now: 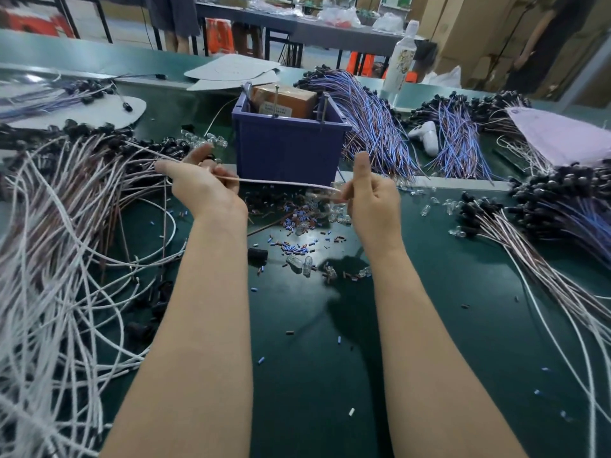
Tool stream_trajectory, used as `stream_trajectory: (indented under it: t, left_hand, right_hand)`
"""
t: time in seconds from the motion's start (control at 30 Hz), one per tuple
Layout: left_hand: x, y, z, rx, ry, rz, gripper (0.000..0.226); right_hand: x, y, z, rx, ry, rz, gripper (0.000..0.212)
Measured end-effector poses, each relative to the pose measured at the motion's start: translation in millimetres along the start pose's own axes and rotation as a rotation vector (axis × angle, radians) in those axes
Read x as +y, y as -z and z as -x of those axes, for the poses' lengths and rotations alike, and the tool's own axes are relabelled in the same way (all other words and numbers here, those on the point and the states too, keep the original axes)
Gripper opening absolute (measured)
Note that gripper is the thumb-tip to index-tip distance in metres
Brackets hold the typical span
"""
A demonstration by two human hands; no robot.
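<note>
Two bare forearms reach away from the camera over a dark green table top (429, 325), and between the hands runs the pale wire (284, 182), pulled nearly straight. Its long axis lies left to right across the view, dipping a little toward the right, just in front of the blue bin (287, 150). The left hand (198, 188) grips it with curled fingers where it comes out of the tangle of white wires (49, 242) on that side. The right hand (372, 201) pinches the other end, thumb raised. Something clear and blurred shows at the right fingertips, perhaps a small bulb, but I cannot tell. By my reading the right end is the working end, so the right hand is the nearer one for whatever gets fitted there, while the left only holds the line taut. Under the wire lie loose clear bulbs (299, 262) and a scatter of short blue and brown sleeve pieces (297, 219). A brown box (284, 99) stands in the bin. To the right are bundles of blue and purple wires (373, 127), a white handheld device (426, 135), a pink sheet (558, 137) and a heap of wires with black caps (545, 206). A white bottle (401, 57) stands behind them. Farther back are more tables, cardboard cartons and people standing.
</note>
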State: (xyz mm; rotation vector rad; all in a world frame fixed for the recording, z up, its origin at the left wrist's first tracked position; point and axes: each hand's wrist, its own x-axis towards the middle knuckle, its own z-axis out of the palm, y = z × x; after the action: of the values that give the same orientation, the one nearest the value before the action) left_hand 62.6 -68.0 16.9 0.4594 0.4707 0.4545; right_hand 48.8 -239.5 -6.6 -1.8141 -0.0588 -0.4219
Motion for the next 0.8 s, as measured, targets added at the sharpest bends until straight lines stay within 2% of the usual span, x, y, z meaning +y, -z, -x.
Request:
stream_trajectory:
  t: [0.07, 0.17, 0.23, 0.3, 0.4, 0.5, 0.63, 0.7, 0.8]
  left_hand:
    - [-1, 1, 0, -0.006, -0.021, 0.004, 0.053]
    - [-9, -1, 2, -0.047, -0.122, -0.294, 0.042]
    - [-14, -4, 5, -0.188, -0.159, -0.556, 0.039]
    - [-21, -7, 11, -0.407, -0.125, -0.810, 0.038]
    - [-35, -10, 20, -0.608, -0.063, -1.023, 0.036]
    - [-47, -9, 26, -0.653, -0.007, -0.995, 0.033]
    - [-53, -3, 27, -0.664, 0.144, -0.749, 0.032]
    - [-57, -1, 26, -0.646, 0.154, -0.648, 0.032]
    - [-58, 1, 21, -0.536, 0.115, -0.544, 0.031]
  right_hand:
    - [1, -2, -2, 0.142, -0.058, -0.032, 0.066]
    - [2, -5, -6, 0.245, -0.172, -0.017, 0.063]
    - [2, -6, -8, 0.291, -0.234, -0.099, 0.059]
    - [1, -8, -10, 0.321, -0.286, -0.191, 0.053]
    - [3, -15, -16, 0.328, -0.308, -0.094, 0.057]
    - [7, -23, -19, 0.330, -0.293, 0.120, 0.063]
    - [10, -30, -16, 0.270, -0.311, 0.207, 0.059]
    - [12, -32, -16, 0.204, -0.265, 0.243, 0.061]
    - [10, -30, -14, -0.008, -0.163, 0.119, 0.058]
